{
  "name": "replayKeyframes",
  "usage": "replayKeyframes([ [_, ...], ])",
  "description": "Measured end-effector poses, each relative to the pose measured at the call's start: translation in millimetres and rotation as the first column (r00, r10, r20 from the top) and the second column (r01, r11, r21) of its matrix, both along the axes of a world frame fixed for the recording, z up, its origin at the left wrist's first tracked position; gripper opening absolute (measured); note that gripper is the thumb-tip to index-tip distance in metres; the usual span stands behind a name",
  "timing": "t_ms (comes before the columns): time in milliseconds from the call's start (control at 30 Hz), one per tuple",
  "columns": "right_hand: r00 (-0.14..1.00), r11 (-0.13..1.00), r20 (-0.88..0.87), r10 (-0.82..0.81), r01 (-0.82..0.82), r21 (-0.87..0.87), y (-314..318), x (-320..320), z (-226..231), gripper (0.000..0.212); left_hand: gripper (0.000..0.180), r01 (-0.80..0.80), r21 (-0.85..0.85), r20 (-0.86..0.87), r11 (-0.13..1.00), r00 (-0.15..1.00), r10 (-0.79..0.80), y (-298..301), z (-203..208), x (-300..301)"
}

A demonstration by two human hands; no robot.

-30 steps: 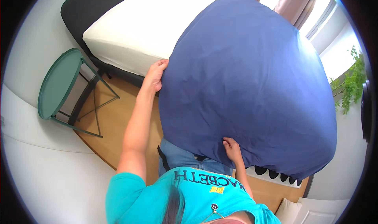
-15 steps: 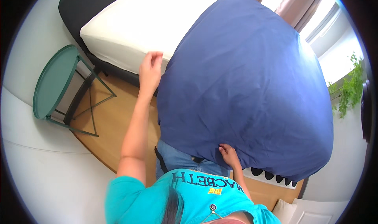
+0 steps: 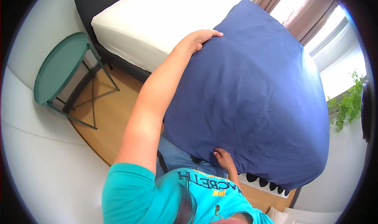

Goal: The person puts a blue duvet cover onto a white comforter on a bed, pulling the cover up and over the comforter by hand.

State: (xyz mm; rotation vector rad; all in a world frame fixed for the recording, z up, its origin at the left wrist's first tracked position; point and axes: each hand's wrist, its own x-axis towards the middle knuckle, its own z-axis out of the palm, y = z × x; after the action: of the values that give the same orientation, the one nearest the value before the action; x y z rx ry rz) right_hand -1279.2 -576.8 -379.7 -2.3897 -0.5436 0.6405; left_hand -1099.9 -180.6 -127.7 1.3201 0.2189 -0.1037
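Observation:
A large dark blue duvet [image 3: 252,94] spreads over the right part of the bed and bulges down in front of my body. My left hand [image 3: 202,39], arm stretched forward, lies on the duvet's left edge with its fingers extended across the fabric and the thumb lower down. Close to my waist, my right hand [image 3: 224,159] has its fingers bent against the near part of the duvet, pinching the cloth. Left of the duvet, the white mattress [image 3: 153,23] is bare of it.
A round green tray table [image 3: 59,68] stands on thin legs at the left, by the wall. The black bed frame [image 3: 118,60] borders the mattress. Dark shoes [image 3: 264,182] show below the duvet. Curtains [image 3: 291,7] and a green plant [image 3: 348,108] are at the right.
My left hand has reached forward and right, from beside the mattress edge onto the duvet. My right hand has stayed at the duvet's near part. The view has shifted slightly.

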Motion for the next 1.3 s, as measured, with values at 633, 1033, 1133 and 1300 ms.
replayKeyframes([
  [633, 0.975, 0.987, -0.164, -0.15, 0.157, 0.032, -16.8, 16.1, -2.5, 0.029, 0.049, -0.036, 0.266, -0.092, 0.963, 0.994, 0.063, 7.2, -44.9, -68.6],
  [1033, 0.998, 0.997, -0.026, 0.06, -0.061, -0.038, 27.8, 51.2, 20.5, 0.03, 0.047, -0.033, 0.626, -0.043, 0.779, 0.996, 0.077, -12.1, -234.2, -187.7],
  [1133, 1.0, 1.0, -0.001, -0.024, 0.024, -0.012, 28.2, 49.7, 23.1, 0.033, 0.033, -0.112, 0.799, 0.024, 0.591, 0.988, 0.155, -8.9, -276.2, -182.8],
  [1300, 0.707, 0.816, -0.41, -0.577, 0.528, -0.236, -12.4, 33.2, 5.4, 0.066, 0.053, -0.365, 0.486, 0.01, 0.794, 0.911, 0.412, -1.9, -322.9, -192.2],
])
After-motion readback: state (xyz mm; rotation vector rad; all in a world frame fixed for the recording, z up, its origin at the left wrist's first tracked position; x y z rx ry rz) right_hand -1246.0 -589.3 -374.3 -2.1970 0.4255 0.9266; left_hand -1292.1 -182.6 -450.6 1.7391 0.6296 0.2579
